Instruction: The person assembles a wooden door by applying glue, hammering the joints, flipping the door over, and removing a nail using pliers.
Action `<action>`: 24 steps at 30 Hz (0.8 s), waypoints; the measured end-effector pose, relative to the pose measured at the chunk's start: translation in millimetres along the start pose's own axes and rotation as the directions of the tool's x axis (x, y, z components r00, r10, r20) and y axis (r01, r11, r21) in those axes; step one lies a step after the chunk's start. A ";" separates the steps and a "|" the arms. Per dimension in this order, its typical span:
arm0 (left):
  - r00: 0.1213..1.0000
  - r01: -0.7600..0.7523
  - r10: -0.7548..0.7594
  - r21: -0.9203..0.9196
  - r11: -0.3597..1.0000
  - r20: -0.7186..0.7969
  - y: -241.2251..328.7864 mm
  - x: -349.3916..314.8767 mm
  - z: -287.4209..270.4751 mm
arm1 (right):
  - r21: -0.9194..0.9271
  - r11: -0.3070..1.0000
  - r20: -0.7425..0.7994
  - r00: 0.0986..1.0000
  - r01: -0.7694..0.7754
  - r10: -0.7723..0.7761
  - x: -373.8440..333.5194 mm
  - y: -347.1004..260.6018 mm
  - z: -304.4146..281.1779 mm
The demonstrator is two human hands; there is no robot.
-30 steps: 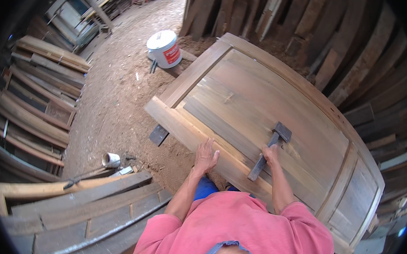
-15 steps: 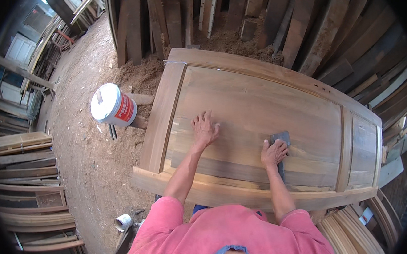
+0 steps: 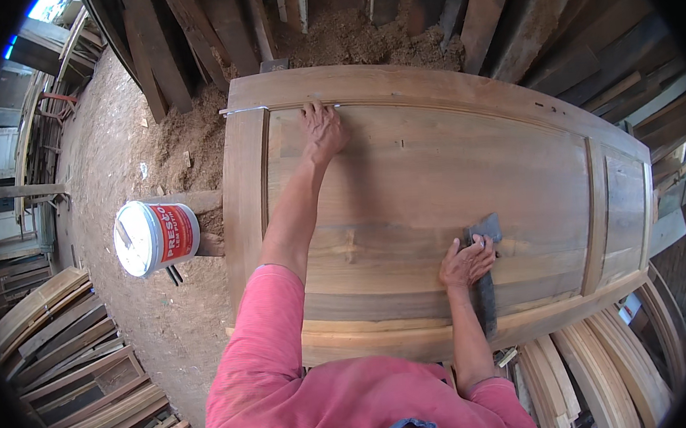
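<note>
A large wooden panel door point(image 3: 435, 168) lies flat in front of me, with a raised frame around its panels. My left hand point(image 3: 324, 132) reaches across to the far frame rail. Its fingers are slightly bent and apart, with the tips touching the rail's inner edge beside a thin white line. Nearer me, my right hand point(image 3: 467, 262) rests on the large panel, its fingers closed over a dark grey flat strip point(image 3: 488, 307) that looks like sandpaper. The strip's wider end sticks out beyond the fingers, and its other end trails toward the near rail.
A white bucket point(image 3: 140, 240) with a red label stands left of the door on a wooden support. Upright boards point(image 3: 536, 21) and heaped sawdust point(image 3: 363, 45) lie beyond the door. Stacked timber frames point(image 3: 92, 375) are at left, and curved wooden pieces point(image 3: 600, 363) lie at near right.
My left hand has moved away from me, from above the panel to the far rail. The right hand stays on the panel with the grey strip. The view has shifted.
</note>
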State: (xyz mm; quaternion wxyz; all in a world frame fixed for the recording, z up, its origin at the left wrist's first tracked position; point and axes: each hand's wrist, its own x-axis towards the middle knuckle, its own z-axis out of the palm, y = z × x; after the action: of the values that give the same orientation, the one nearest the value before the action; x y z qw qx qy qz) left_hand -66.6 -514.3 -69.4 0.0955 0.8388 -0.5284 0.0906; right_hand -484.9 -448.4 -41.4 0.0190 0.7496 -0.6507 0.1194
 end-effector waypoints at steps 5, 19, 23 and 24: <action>0.981 -0.055 0.057 -0.019 0.998 0.185 54.4 23.8 1.0 | 0.016 1.000 -0.031 0.999 0.015 -0.014 1.7 -0.5 1.9; 0.969 -0.131 0.197 -0.370 0.920 0.147 26.0 15.7 -16.1 | 0.012 1.000 -0.049 0.999 0.001 0.000 2.5 3.9 3.1; 0.933 -0.117 0.156 -0.138 0.983 0.323 5.2 18.7 -32.0 | 0.020 1.000 -0.053 0.998 -0.018 0.019 2.3 9.9 6.4; 0.922 -0.106 0.109 -0.030 0.994 0.372 -4.6 18.6 -33.5 | 0.029 0.999 -0.045 0.999 -0.024 0.026 3.1 8.7 5.7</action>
State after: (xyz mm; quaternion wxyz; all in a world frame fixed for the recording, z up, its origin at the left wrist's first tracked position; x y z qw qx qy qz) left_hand -56.3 -519.9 -32.7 -0.0076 0.8100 -0.5825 -0.0676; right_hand -492.2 -453.8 -47.5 0.0216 0.7387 -0.6576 0.1461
